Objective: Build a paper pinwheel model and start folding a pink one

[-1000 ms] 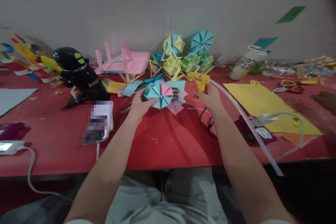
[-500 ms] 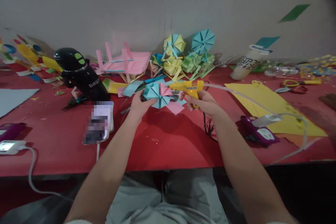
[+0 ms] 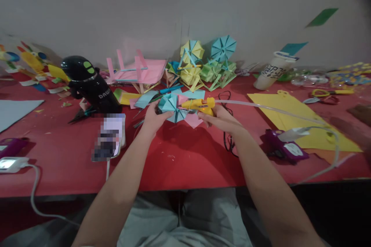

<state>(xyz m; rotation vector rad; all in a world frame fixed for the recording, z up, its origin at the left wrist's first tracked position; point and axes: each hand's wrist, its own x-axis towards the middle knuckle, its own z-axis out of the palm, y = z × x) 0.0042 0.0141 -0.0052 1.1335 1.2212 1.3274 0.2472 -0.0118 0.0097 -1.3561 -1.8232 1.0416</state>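
My left hand [image 3: 154,117] is closed on the left side of a blue folded-paper wheel [image 3: 171,105], its thumb lying along the lower edge. In my right hand [image 3: 222,117] is a yellow hot glue gun [image 3: 199,104], gripped by its handle and pointing left. The gun's nozzle reaches the middle of the wheel; I cannot tell whether it touches the paper. A long clear glue stick [image 3: 255,104] trails from the gun's back to the right. Pink paper [image 3: 193,120] lies below and behind the wheel.
Behind stand yellow, green and blue folded-paper pieces [image 3: 223,48] and a pink paper table [image 3: 153,70]. To the left are a black bottle [image 3: 89,85] and a phone [image 3: 111,137]. Yellow sheets [image 3: 272,112], a purple power adapter [image 3: 285,148], a cup [image 3: 271,71] and scissors [image 3: 321,94] are at right.
My right hand has brought the glue gun left, its nozzle moving from the wheel's right edge to its middle. My left hand keeps hold of the wheel in nearly the same place.
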